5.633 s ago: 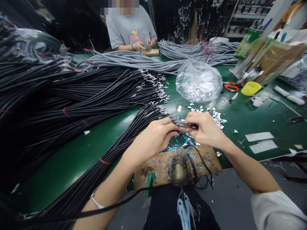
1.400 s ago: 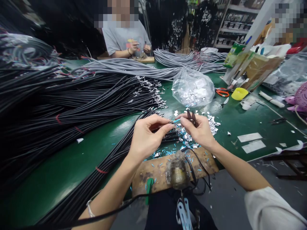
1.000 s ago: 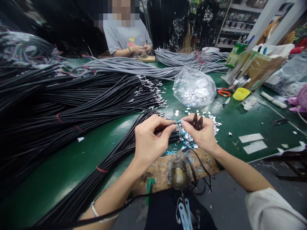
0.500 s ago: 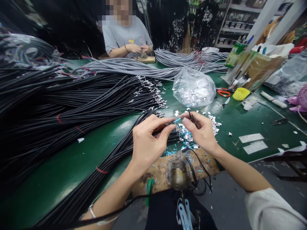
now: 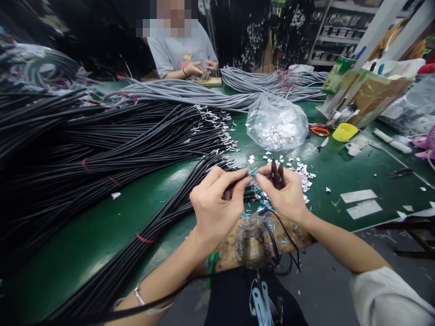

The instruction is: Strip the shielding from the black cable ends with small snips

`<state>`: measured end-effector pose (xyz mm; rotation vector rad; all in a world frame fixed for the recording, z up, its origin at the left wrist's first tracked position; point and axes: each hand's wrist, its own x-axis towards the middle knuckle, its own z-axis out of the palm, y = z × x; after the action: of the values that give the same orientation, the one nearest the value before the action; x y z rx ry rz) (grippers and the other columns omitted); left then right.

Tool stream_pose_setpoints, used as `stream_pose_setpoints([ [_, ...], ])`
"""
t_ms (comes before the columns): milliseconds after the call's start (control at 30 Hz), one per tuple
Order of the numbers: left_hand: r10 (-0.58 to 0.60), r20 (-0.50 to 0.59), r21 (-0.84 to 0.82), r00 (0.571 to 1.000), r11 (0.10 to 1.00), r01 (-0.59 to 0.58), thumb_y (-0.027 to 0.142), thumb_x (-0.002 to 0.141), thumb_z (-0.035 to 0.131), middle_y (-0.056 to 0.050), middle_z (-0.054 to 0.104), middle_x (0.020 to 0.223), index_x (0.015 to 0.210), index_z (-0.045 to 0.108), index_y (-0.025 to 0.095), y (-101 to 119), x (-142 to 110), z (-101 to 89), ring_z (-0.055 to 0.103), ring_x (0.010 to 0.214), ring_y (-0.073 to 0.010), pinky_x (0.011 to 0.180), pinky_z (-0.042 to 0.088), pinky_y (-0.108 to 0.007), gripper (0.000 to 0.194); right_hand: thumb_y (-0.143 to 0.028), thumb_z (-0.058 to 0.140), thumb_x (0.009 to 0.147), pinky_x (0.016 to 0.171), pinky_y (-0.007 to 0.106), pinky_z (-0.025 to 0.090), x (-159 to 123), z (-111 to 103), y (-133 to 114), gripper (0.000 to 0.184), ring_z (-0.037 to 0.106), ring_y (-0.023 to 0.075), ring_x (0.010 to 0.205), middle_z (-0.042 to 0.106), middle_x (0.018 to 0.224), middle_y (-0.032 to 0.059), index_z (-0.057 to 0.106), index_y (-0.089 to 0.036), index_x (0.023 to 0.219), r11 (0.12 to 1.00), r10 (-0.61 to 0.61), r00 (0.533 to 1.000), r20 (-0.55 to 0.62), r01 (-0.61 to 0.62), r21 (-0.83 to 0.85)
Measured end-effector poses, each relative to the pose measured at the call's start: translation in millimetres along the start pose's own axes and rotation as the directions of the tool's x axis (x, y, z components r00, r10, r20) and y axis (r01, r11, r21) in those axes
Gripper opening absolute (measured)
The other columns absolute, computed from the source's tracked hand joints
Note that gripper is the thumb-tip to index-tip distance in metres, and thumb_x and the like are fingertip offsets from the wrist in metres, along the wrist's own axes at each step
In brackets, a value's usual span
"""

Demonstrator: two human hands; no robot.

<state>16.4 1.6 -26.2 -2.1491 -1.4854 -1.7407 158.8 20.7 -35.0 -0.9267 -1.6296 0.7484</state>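
My left hand is closed in a pinch around the end of a black cable, mostly hidden by the fingers. A light-blue wire tip shows between the fingertips of both hands. My right hand meets it with thumb and forefinger, while dark-jawed pliers rest in the same hand, jaws pointing up. A bundle of black cables, tied with a red band, lies beside and under my left hand. Blue wire bits and foil scraps are scattered below and beyond my hands.
A wooden board carries a plastic-wrapped device at the table edge. Beyond lie a clear bag of scraps, orange-handled scissors, a yellow tape roll and grey cables. A co-worker sits across the green table.
The pliers have turned in my right hand, so both jaws now stand upright and apart. Less blue wire shows between my fingertips. The co-worker's hands have shifted slightly.
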Motion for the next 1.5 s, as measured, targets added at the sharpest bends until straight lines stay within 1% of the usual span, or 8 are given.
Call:
stream_pose_setpoints([
  [100,-0.061,0.050,-0.056,0.997,0.996,0.064,0.018,0.078,0.065,0.002,0.057,0.064,0.087,0.070,0.017,0,3,-3.1,0.047,0.051,-0.0056,0.046,0.036,-0.019,0.010,-0.022,0.061,0.079,0.046,0.021,0.034,-3,-2,-2,0.005,0.040,0.0053,0.048,0.054,0.061,-0.0043,0.063,-0.019,0.075,0.982,-0.150,0.989,0.008,0.150,-0.115],
  [267,-0.109,0.064,-0.106,0.992,0.988,0.115,0.020,0.079,0.065,0.003,0.054,0.064,0.088,0.070,0.019,0,9,-8.7,0.044,0.050,-0.0045,0.043,0.033,-0.018,0.010,-0.035,0.049,0.090,0.065,0.026,0.046,5,-10,-1,0.026,0.056,0.0112,0.074,0.063,0.087,0.0018,0.058,-0.025,0.112,0.996,-0.058,0.998,0.011,0.059,-0.068],
  [367,-0.112,0.061,-0.107,0.992,0.987,0.118,0.019,0.080,0.064,0.003,0.054,0.065,0.088,0.069,0.019,1,9,-11.0,0.043,0.050,-0.0043,0.043,0.033,-0.018,0.010,-0.032,0.050,0.090,0.077,0.031,0.047,8,-12,-2,0.024,0.058,0.0145,0.090,0.064,0.099,0.0041,0.060,-0.025,0.110,0.988,-0.112,0.989,0.101,0.122,-0.096],
  [700,-0.064,0.063,-0.082,0.996,0.994,0.069,0.015,0.078,0.065,0.003,0.055,0.065,0.089,0.069,0.019,2,7,-11.5,0.046,0.053,-0.0052,0.046,0.037,-0.018,0.012,-0.025,0.055,0.087,0.066,0.028,0.044,8,-11,-2,0.019,0.056,0.0122,0.072,0.067,0.080,0.0019,0.070,-0.024,0.099,0.990,-0.127,0.984,0.122,0.134,-0.045],
  [1033,0.016,-0.019,-0.009,1.000,1.000,-0.016,0.013,0.076,0.067,0.003,0.059,0.065,0.090,0.070,0.020,2,4,-9.8,0.048,0.054,-0.0059,0.050,0.040,-0.019,0.016,-0.034,0.053,0.088,0.055,0.025,0.039,7,-7,-2,0.023,0.049,0.0103,0.062,0.060,0.072,0.0015,0.072,-0.023,0.097,0.997,0.008,0.987,0.158,-0.019,0.073],
  [1200,0.161,-0.088,0.105,0.983,0.983,-0.152,0.009,0.073,0.069,0.003,0.061,0.065,0.093,0.069,0.020,-2,0,-6.6,0.050,0.054,-0.0063,0.053,0.042,-0.020,0.023,-0.039,0.054,0.086,0.048,0.024,0.034,5,-5,-1,0.026,0.043,0.0088,0.056,0.057,0.070,0.0009,0.072,-0.023,0.096,0.981,0.095,0.980,0.172,-0.122,0.151],
  [1300,0.241,-0.092,0.173,0.966,0.959,-0.223,0.009,0.074,0.068,0.003,0.062,0.067,0.097,0.068,0.020,-4,-1,-5.7,0.052,0.055,-0.0069,0.056,0.044,-0.020,0.026,-0.038,0.055,0.086,0.049,0.024,0.035,5,-3,-1,0.024,0.045,0.0090,0.057,0.057,0.069,0.0006,0.072,-0.024,0.096,0.979,0.100,0.984,0.145,-0.123,0.160],
  [1500,0.233,-0.017,0.297,0.972,0.930,-0.218,0.017,0.079,0.066,-0.003,0.068,0.077,0.091,0.066,0.017,-4,2,-10.8,0.061,0.064,-0.0104,0.060,0.048,-0.021,0.013,-0.030,0.054,0.087,0.065,0.028,0.044,3,-2,0,0.021,0.055,0.0117,0.069,0.066,0.080,0.0022,0.071,-0.025,0.099,0.999,0.014,0.998,0.062,-0.016,0.035],
])
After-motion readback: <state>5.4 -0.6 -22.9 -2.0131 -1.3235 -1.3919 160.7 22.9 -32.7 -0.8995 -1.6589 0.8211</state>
